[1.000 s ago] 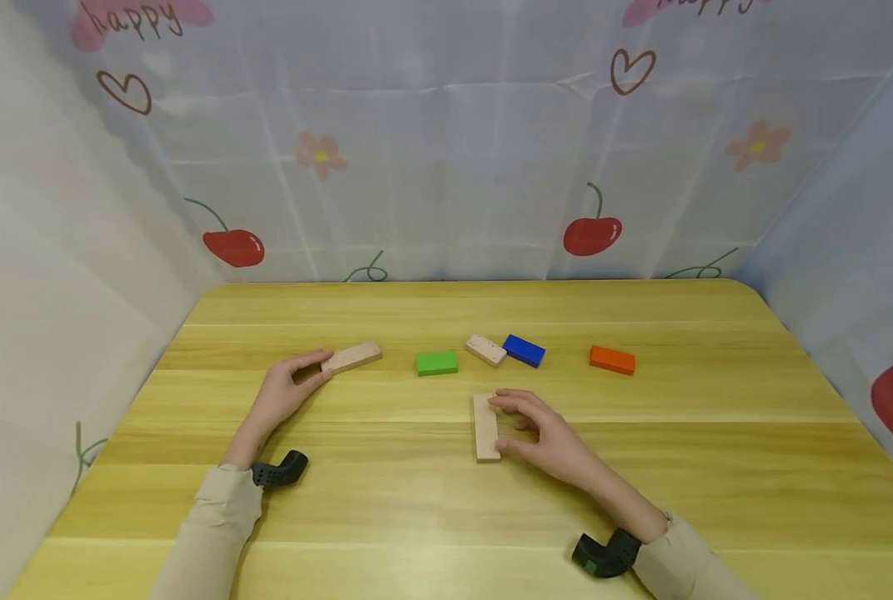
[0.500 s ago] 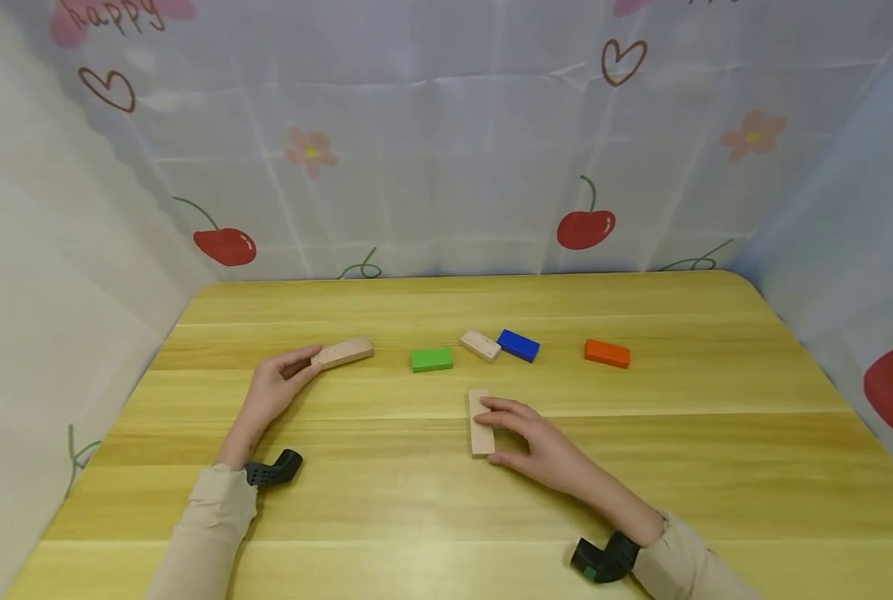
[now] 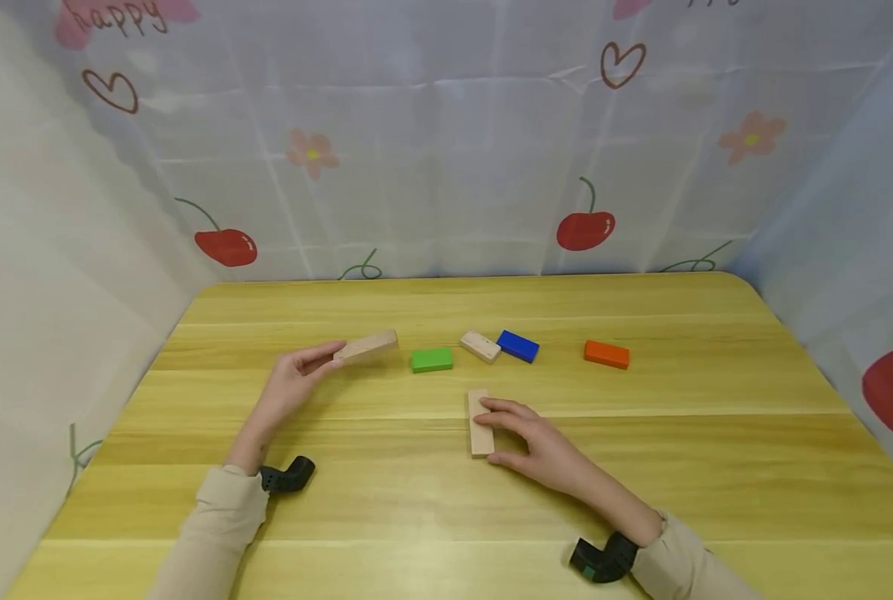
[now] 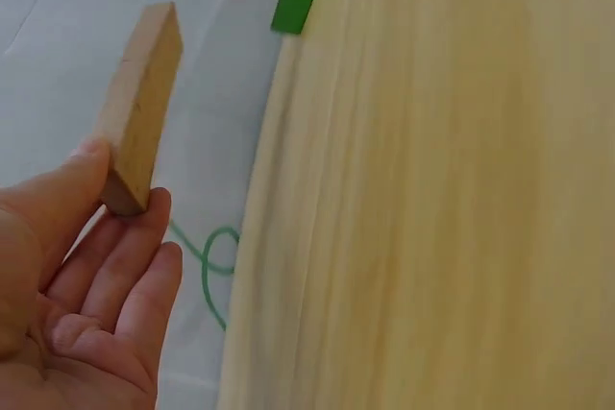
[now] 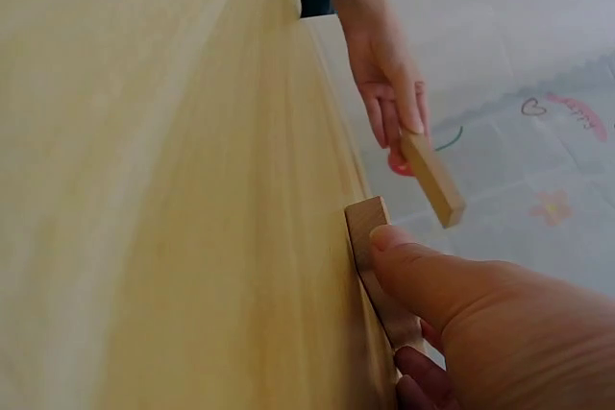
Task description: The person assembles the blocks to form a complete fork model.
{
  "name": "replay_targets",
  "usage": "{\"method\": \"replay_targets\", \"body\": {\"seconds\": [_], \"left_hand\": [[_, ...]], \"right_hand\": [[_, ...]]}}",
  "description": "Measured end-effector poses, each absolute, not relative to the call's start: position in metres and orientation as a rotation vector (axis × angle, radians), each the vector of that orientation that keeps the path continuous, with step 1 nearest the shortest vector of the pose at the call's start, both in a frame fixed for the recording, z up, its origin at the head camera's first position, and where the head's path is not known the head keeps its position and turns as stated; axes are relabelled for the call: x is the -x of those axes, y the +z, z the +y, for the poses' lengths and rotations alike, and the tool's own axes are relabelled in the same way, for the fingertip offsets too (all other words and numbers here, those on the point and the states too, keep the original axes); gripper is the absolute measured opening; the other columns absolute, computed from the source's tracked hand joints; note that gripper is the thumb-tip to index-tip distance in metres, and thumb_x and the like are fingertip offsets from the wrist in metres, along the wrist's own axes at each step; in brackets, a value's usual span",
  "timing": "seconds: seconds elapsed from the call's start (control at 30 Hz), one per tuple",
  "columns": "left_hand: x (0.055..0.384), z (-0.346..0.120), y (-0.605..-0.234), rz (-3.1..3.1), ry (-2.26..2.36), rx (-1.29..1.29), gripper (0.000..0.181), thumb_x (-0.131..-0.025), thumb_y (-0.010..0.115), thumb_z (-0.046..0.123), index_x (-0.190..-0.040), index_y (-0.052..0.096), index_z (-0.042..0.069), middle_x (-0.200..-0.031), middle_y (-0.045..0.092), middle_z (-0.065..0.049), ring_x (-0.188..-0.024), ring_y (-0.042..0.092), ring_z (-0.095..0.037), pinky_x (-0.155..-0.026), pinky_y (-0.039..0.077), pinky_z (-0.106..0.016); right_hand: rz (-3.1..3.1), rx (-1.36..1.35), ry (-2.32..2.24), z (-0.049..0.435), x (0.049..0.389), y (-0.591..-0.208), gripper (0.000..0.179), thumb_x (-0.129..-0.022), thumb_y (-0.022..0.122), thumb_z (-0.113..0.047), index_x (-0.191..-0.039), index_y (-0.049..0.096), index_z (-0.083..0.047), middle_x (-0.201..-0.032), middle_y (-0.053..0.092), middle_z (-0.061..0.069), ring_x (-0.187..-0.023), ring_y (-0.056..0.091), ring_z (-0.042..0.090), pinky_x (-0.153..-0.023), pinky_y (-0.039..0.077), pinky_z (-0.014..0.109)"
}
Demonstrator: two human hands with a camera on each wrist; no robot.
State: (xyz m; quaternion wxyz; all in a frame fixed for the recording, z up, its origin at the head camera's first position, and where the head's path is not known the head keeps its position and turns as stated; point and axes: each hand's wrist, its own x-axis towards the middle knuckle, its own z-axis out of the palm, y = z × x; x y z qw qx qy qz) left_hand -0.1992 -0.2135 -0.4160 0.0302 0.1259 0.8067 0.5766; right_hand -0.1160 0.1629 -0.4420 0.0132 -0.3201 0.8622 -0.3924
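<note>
My left hand (image 3: 290, 383) pinches one end of a plain wooden block (image 3: 367, 347) between thumb and fingers. The block is raised off the table and points right, its far end near the green block (image 3: 432, 360). In the left wrist view the thumb (image 4: 72, 180) lies along one side of it. A second plain wooden block (image 3: 479, 433) lies flat on the table, its long side running away from me. My right hand (image 3: 547, 446) holds this one, thumb at its near end and fingers over its far part. The right wrist view shows the thumb (image 5: 408, 261) against it.
Behind the right hand lie a short pale wooden block (image 3: 480, 347) and a blue block (image 3: 518, 346), corners close together. An orange block (image 3: 607, 354) lies farther right. The wooden table (image 3: 416, 517) ends at a printed curtain (image 3: 431, 183).
My left hand has lifted its wooden block off the table and moved it right, closer to the green block. The right hand's fingers have settled farther over their block, which stays in place.
</note>
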Motion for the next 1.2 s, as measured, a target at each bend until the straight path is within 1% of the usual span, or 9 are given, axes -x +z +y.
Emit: {"method": "replay_targets", "body": {"seconds": [0.23,0.3,0.4,0.6,0.73,0.83,0.93,1.0,1.2], "left_hand": [[0.193,-0.176,-0.413,2.347,1.741,-0.473,0.040,-0.091,0.063,0.023,-0.127,0.060,0.005,-0.128,0.055,-0.011,-0.109,0.057,-0.017,-0.087,0.048,-0.032],[0.193,-0.163,-0.414,2.289,1.751,-0.510,0.039,-0.091,0.064,0.023,-0.126,0.060,0.005,-0.127,0.056,-0.011,-0.109,0.057,-0.018,-0.087,0.048,-0.034],[0.194,-0.145,-0.416,2.219,1.748,-0.549,0.038,-0.091,0.064,0.023,-0.125,0.061,0.005,-0.127,0.056,-0.009,-0.110,0.057,-0.019,-0.089,0.048,-0.033],[0.199,-0.117,-0.424,2.130,1.733,-0.572,0.038,-0.092,0.062,0.019,-0.126,0.059,0.002,-0.127,0.055,-0.014,-0.109,0.057,-0.022,-0.088,0.048,-0.035],[0.200,-0.104,-0.424,2.120,1.705,-0.582,0.035,-0.093,0.060,0.010,-0.126,0.058,-0.003,-0.127,0.054,-0.019,-0.109,0.057,-0.025,-0.088,0.048,-0.038],[0.205,-0.098,-0.429,2.149,1.677,-0.597,0.035,-0.092,0.060,0.008,-0.126,0.057,-0.004,-0.128,0.053,-0.019,-0.110,0.056,-0.026,-0.087,0.049,-0.037],[0.211,-0.094,-0.439,2.194,1.665,-0.605,0.035,-0.091,0.063,0.013,-0.125,0.060,0.001,-0.127,0.055,-0.016,-0.110,0.057,-0.023,-0.085,0.050,-0.032],[0.213,-0.092,-0.441,2.232,1.657,-0.629,0.035,-0.091,0.063,0.014,-0.124,0.061,0.002,-0.124,0.057,-0.014,-0.109,0.058,-0.022,-0.085,0.050,-0.030],[0.217,-0.085,-0.441,2.475,1.483,-0.837,0.032,-0.089,0.066,0.010,-0.119,0.065,0.003,-0.118,0.062,-0.010,-0.109,0.057,-0.020,-0.089,0.046,-0.027]], "right_hand": [[2.667,0.983,-1.217,0.160,0.116,-0.442,0.047,-0.086,0.070,-0.026,-0.130,0.056,-0.015,-0.142,0.039,0.006,-0.130,0.034,0.028,-0.100,0.035,0.049],[2.668,0.988,-1.215,0.160,0.116,-0.442,0.048,-0.086,0.070,-0.026,-0.130,0.056,-0.015,-0.143,0.039,0.006,-0.130,0.034,0.028,-0.100,0.035,0.049],[2.672,1.004,-1.212,0.160,0.117,-0.442,0.048,-0.086,0.070,-0.025,-0.130,0.056,-0.014,-0.143,0.039,0.006,-0.130,0.034,0.028,-0.100,0.035,0.049],[2.668,1.031,-1.217,0.160,0.117,-0.442,0.047,-0.086,0.070,-0.024,-0.130,0.056,-0.013,-0.143,0.039,0.006,-0.130,0.034,0.028,-0.100,0.035,0.048],[2.669,1.039,-1.218,0.159,0.116,-0.443,0.047,-0.086,0.070,-0.022,-0.130,0.056,-0.012,-0.143,0.039,0.006,-0.130,0.034,0.028,-0.100,0.035,0.048],[2.673,1.031,-1.212,0.160,0.116,-0.443,0.047,-0.086,0.070,-0.023,-0.130,0.056,-0.013,-0.143,0.039,0.006,-0.130,0.034,0.028,-0.100,0.035,0.048],[2.676,1.023,-1.207,0.160,0.116,-0.443,0.047,-0.086,0.070,-0.023,-0.130,0.056,-0.013,-0.143,0.039,0.006,-0.130,0.034,0.028,-0.100,0.035,0.049],[2.676,1.024,-1.206,0.161,0.116,-0.443,0.047,-0.086,0.070,-0.024,-0.130,0.056,-0.013,-0.143,0.039,0.006,-0.130,0.034,0.028,-0.100,0.035,0.049],[2.677,1.025,-1.209,0.160,0.116,-0.440,0.047,-0.086,0.070,-0.022,-0.130,0.056,-0.014,-0.144,0.038,0.006,-0.130,0.034,0.028,-0.100,0.035,0.048]]}}
